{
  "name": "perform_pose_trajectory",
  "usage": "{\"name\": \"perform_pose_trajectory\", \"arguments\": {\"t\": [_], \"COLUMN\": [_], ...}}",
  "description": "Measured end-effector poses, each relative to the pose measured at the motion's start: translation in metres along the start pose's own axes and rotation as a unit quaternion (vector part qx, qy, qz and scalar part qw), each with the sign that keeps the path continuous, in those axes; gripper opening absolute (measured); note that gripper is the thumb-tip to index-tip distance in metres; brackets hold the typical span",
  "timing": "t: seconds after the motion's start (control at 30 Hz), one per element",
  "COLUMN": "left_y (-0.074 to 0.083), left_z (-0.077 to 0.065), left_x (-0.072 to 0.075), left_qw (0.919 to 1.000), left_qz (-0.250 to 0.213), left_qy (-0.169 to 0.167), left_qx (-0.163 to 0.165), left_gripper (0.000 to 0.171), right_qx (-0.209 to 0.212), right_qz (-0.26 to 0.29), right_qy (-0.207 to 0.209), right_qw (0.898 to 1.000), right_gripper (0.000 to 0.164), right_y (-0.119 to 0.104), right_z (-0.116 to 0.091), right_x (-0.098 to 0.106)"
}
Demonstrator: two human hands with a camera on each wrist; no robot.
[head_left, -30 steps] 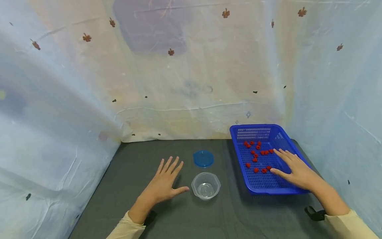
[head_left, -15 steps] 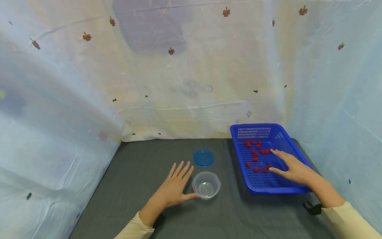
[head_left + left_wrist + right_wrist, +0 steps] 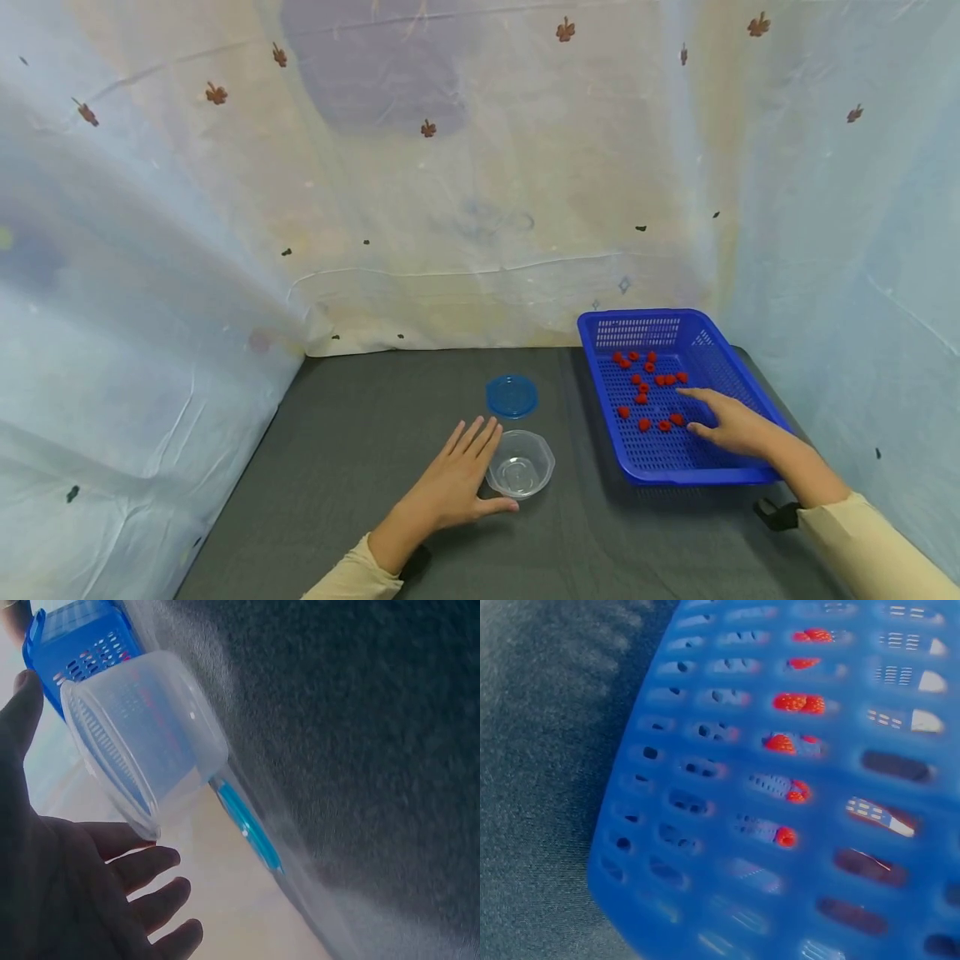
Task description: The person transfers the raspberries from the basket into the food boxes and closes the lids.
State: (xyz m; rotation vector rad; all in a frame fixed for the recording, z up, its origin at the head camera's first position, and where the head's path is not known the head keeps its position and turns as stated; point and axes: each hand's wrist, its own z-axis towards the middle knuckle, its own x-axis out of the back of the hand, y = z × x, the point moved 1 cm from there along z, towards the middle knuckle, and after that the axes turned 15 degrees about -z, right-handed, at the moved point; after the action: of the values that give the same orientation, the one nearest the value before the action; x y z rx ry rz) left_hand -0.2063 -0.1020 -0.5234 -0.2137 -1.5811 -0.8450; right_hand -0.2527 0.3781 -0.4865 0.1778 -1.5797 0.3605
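My left hand (image 3: pixel 453 487) is spread with straight fingers beside a clear plastic tub (image 3: pixel 536 467), which its fingers overlap in the head view. In the left wrist view, the tub (image 3: pixel 161 724) is tilted by the camera angle, and the fingertips (image 3: pixel 166 862) are right at its rim. My right hand (image 3: pixel 738 427) reaches over the blue basket (image 3: pixel 693 478), thumb and index finger apart, nothing between them. Several red raspberries (image 3: pixel 644 425) lie loose on the basket floor, some just left of that hand. The right wrist view shows raspberries (image 3: pixel 799 703) through the basket wall (image 3: pixel 641 859); the hand is hidden there.
A round blue lid (image 3: pixel 512 396) lies behind the tub on the dark grey tablecloth (image 3: pixel 360 433). Pale patterned sheeting (image 3: pixel 480 192) hangs behind the table and on both sides. The basket stands at the table's right side, close to the sheeting.
My left hand has moved right, up to the tub's near left side. The right hand has shifted slightly left and its fingers have bent a little. The tub, lid and basket stay in place.
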Motion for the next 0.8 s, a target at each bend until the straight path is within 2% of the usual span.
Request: {"name": "perform_pose_trajectory", "arguments": {"t": [0.23, 0.5, 0.8], "left_y": [0.001, -0.001, -0.004], "left_z": [0.001, 0.002, 0.003], "left_x": [-0.003, -0.003, 0.000], "left_qw": [0.9999, 0.9993, 0.9992], "left_qz": [0.006, 0.019, 0.008], "left_qy": [0.003, 0.006, -0.006], "left_qx": [-0.016, -0.031, -0.039], "left_gripper": [0.113, 0.107, 0.098], "right_qx": [0.011, 0.019, 0.055], "right_qz": [-0.008, 0.001, -0.017], "right_qy": [0.002, -0.030, 0.003], "right_qw": [1.000, 0.999, 0.998], "right_gripper": [0.050, 0.048, 0.032], "right_y": [0.004, 0.008, 0.009], "right_z": [0.005, 0.011, 0.016], "right_x": [-0.007, -0.012, -0.014]}}
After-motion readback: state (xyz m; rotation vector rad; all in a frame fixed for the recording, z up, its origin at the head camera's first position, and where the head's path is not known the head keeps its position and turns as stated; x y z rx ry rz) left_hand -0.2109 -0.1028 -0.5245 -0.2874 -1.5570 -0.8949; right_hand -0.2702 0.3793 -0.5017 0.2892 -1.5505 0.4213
